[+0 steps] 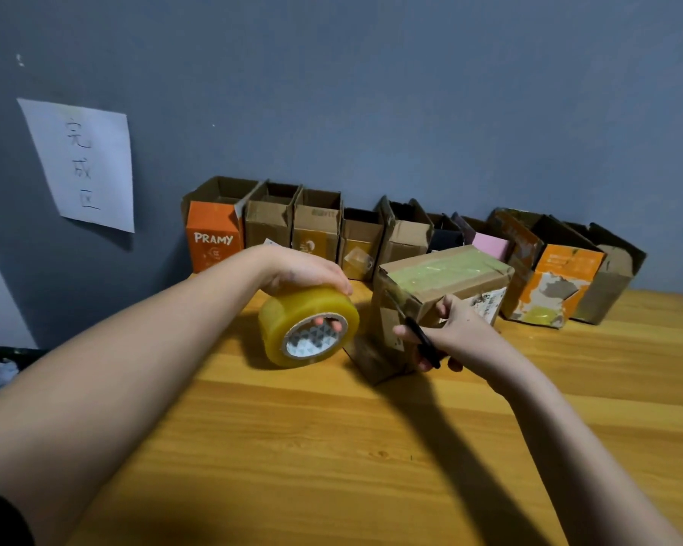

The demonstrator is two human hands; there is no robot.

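While your left hand point(304, 269) grips the tape roll point(288, 321), fingers curled through its core, your right hand point(466, 336) clamps its fingers on scissors point(422, 342) against the box point(450, 277), just beyond them on the bench point(332, 447). Slack tape could fold onto itself, and the blades may nick the cardboard.

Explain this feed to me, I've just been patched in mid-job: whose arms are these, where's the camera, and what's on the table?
No machine here: the two grips are a person's bare hands, seen from one wide camera worn on their head, looking forward and down. The left grip holds a yellow tape roll, fingers through its core. The right grip holds a black tool, probably scissors, at the side of a taped cardboard box standing on the wooden table. Behind, a row of open boxes lines the wall, which bears a paper note.
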